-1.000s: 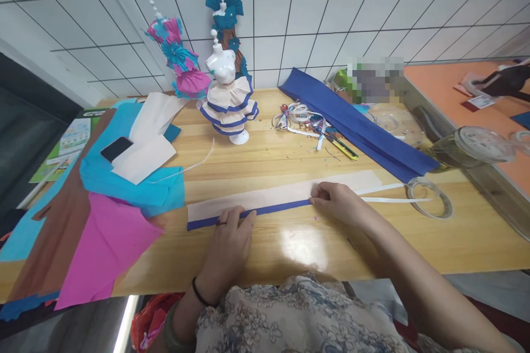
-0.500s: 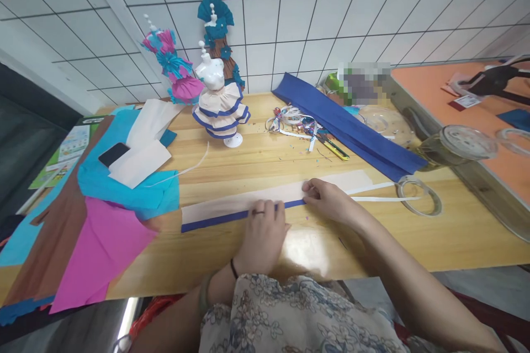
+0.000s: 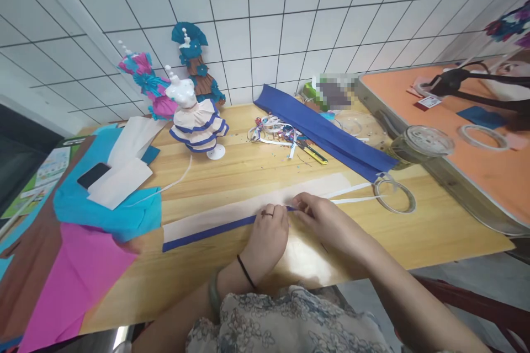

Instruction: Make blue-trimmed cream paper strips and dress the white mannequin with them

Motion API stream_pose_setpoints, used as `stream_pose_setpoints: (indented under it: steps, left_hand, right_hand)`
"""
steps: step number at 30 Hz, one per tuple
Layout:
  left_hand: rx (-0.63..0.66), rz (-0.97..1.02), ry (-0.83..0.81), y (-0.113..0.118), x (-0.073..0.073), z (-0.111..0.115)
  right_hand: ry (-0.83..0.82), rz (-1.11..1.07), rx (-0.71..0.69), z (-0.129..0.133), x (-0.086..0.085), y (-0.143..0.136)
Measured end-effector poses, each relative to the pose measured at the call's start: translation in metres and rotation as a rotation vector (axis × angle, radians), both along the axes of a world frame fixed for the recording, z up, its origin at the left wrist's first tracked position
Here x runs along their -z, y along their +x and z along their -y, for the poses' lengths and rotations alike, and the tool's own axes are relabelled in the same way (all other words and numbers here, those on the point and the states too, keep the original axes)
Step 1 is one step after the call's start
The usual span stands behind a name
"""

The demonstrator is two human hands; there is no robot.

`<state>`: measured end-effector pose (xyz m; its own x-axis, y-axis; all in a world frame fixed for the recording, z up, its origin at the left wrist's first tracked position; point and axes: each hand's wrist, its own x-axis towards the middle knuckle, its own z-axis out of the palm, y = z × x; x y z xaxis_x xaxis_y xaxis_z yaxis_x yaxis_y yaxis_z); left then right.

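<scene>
A long pale paper strip (image 3: 232,215) with a blue lower edge lies across the wooden table. My left hand (image 3: 270,234), fingers curled together, presses on the blue edge near its middle. Just to its right, my right hand (image 3: 317,212) pinches the edge of the strip between thumb and fingers. Thin white tape (image 3: 351,198) runs from beside my right hand to a tape roll (image 3: 395,194) lying flat. The fingertips of both hands nearly meet.
Dressed figurines (image 3: 196,121) stand at the back left. Coloured paper sheets (image 3: 83,270) and a phone (image 3: 93,175) lie left. Behind the strip are scraps (image 3: 273,129), a yellow cutter (image 3: 312,153) and folded blue paper (image 3: 323,132). A clear container (image 3: 422,143) stands right.
The view has shifted, moving most things left and slightly down in it. My left hand has curled more tightly, and my hands are closer together on the blue edge.
</scene>
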<state>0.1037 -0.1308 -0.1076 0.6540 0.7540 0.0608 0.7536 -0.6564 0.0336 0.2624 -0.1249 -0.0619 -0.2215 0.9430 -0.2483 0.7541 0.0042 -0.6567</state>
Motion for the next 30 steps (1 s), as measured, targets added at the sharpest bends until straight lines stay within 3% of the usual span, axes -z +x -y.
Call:
stream_pose_setpoints:
  steps: [5,7,11,13,16,25,30]
  left_hand:
    - [0.023,0.035,-0.140,-0.004,-0.007,-0.006]
    - [0.038,0.043,-0.169,-0.006,-0.009,-0.007]
    - [0.029,0.051,-0.139,-0.006,-0.006,-0.008]
    - [0.018,0.052,-0.115,-0.005,-0.001,-0.008]
    - [0.012,0.059,-0.087,-0.004,0.006,-0.007]
    - [0.002,0.080,-0.020,-0.004,0.010,-0.006]
    - [0.003,0.071,-0.006,-0.004,0.010,-0.006]
  right_hand:
    - [-0.070,-0.133,-0.335,0.041,-0.038,0.000]
    - [-0.077,-0.166,-0.346,0.043,-0.040,0.009]
    - [0.192,0.061,-0.031,0.018,-0.008,0.040]
    - [0.336,0.144,-0.046,0.004,0.012,0.055]
    - [0.416,0.187,-0.104,-0.006,0.031,0.067]
    - [0.246,-0.010,-0.101,-0.006,0.025,0.067]
    - [0.255,0.008,-0.060,-0.013,0.032,0.076]
